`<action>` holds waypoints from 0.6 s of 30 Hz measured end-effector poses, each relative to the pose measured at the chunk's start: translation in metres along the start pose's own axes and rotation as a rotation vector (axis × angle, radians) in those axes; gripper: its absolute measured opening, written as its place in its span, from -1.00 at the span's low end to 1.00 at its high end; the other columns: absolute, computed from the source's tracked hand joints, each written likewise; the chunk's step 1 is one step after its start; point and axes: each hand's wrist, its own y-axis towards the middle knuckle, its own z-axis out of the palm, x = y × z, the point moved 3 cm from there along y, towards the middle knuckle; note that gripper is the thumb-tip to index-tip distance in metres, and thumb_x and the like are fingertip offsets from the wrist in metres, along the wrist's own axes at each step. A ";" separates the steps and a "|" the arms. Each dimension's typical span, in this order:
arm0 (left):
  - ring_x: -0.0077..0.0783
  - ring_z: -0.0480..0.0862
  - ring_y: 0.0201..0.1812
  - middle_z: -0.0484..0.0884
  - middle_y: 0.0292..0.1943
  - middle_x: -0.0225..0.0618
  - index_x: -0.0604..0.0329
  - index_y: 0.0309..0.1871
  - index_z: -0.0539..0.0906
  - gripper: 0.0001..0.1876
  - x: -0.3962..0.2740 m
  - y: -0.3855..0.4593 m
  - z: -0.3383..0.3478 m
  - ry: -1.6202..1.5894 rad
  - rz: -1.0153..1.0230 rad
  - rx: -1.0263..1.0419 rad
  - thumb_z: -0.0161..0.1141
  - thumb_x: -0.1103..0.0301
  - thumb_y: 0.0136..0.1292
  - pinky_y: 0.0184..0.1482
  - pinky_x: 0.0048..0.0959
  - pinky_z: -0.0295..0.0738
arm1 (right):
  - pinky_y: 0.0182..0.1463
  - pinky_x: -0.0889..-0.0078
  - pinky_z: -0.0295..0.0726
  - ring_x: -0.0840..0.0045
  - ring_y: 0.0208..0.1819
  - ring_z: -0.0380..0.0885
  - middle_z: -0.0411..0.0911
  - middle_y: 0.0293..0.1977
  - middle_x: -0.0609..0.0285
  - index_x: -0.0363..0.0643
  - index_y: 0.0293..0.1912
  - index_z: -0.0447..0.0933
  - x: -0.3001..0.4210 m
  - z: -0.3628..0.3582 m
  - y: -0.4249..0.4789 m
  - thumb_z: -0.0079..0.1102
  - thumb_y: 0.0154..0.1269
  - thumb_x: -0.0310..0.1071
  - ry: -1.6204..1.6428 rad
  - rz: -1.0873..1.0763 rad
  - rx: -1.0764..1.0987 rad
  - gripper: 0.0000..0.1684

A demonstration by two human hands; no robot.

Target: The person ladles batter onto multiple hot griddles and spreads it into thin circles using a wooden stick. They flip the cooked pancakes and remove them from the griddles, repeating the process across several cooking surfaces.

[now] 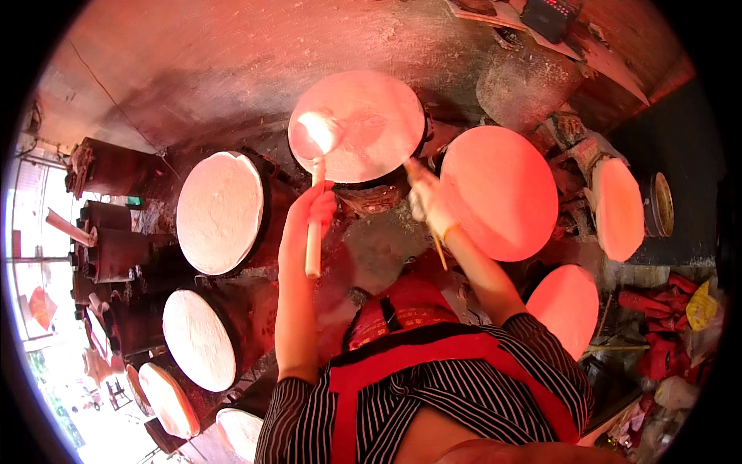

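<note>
My left hand [320, 207] grips a pale, thick wooden-looking stick [313, 249], held nearly upright in the picture. Its far end is a glaring white patch over the central round pale-topped disc [377, 130]; whether this is a flame or a flat head is unclear. Blurred, my right hand [430, 200] is closed around a thin stick [439, 248]. The blurred upper end of that stick reaches the lower right rim of the central disc. A dark edge shows beneath this disc, and its pale surface looks uneven. What the surface is made of cannot be told.
More pale round discs stand around me, including one at left [220, 213] and one close to my right forearm [501, 191]. Dark cylinders [116, 246] stand far left. Red and yellow bags [661, 325] lie at right. A dark device [549, 18] sits on a board above.
</note>
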 end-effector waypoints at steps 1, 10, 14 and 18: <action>-0.71 0.25 -0.62 0.30 -0.49 -0.43 0.41 -0.06 0.39 -0.83 0.006 -0.013 -0.001 0.018 0.012 0.027 0.04 0.48 0.41 -0.74 -0.76 0.13 | -0.75 0.54 0.03 0.72 -0.79 0.08 0.22 -0.71 0.48 0.19 0.22 0.48 0.008 -0.011 0.016 0.03 0.45 -0.16 0.036 -0.063 -0.103 -0.61; -0.73 0.23 -0.64 0.32 -0.46 -0.44 0.30 -0.15 0.37 -0.93 0.049 -0.105 -0.057 -0.140 0.113 -0.353 0.00 0.51 0.41 -0.76 -0.78 0.10 | 0.02 0.31 0.55 0.15 -0.03 0.62 0.57 0.01 -0.02 0.23 0.26 0.44 -0.066 0.000 -0.025 0.14 0.36 -0.15 -0.838 -0.450 0.139 -0.52; -0.75 0.22 -0.64 0.31 -0.48 -0.46 0.25 -0.21 0.35 -0.93 0.060 -0.151 -0.113 -0.095 0.228 -0.445 0.02 0.52 0.38 -0.72 -0.78 0.10 | -0.13 0.26 0.56 0.16 -0.22 0.64 0.59 -0.20 -0.16 0.31 0.24 0.45 -0.057 -0.015 0.022 0.14 0.35 -0.08 -0.746 -0.743 -0.113 -0.53; -0.75 0.22 -0.63 0.32 -0.48 -0.45 0.29 -0.16 0.37 -0.93 0.067 -0.195 -0.128 -0.176 0.340 -0.452 0.02 0.54 0.37 -0.71 -0.78 0.11 | -0.37 0.00 0.51 0.01 -0.45 0.57 0.56 -0.48 -0.09 0.46 0.29 0.37 -0.095 0.010 -0.047 0.14 0.33 -0.06 -1.246 -0.637 0.062 -0.46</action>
